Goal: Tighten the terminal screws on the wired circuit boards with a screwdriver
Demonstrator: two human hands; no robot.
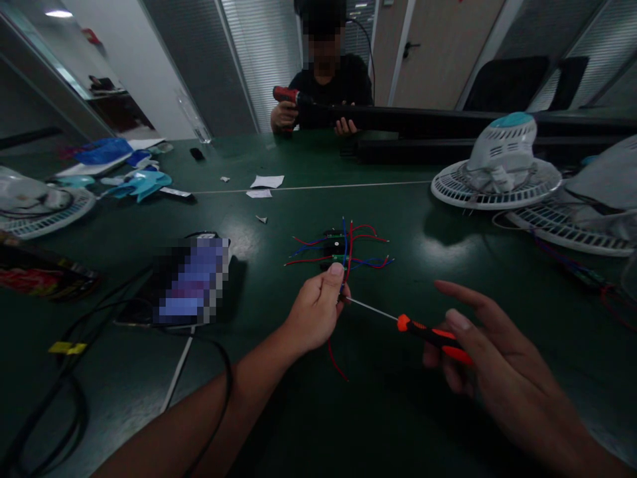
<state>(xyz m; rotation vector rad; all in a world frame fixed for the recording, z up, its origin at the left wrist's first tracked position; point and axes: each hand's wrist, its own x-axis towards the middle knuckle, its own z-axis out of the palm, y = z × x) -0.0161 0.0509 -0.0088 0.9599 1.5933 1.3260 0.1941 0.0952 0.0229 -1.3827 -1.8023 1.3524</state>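
My left hand (pixel 318 305) is closed, thumb on top, around a small part with red and blue wires; the fingers hide most of it. In my right hand (pixel 502 358) lies an orange-and-black screwdriver (pixel 432 336), held by its handle between thumb and lower fingers, index finger stretched out. Its thin shaft points left, and its tip meets the part at my left fingertips. Just beyond my left hand, small black-and-green wired modules (pixel 336 245) rest on the table, with red and blue wire ends spread to both sides. One red wire (pixel 337 362) hangs below my left hand.
Fan heads with white grilles (pixel 497 182) stand at the right, another fan (pixel 44 206) at the left. A blurred-screen device (pixel 194 279) and black cables (pixel 74 392) lie left on the green table (pixel 279 265). Across it, a person holds a red drill (pixel 286 95) against a long black bar (pixel 423 119).
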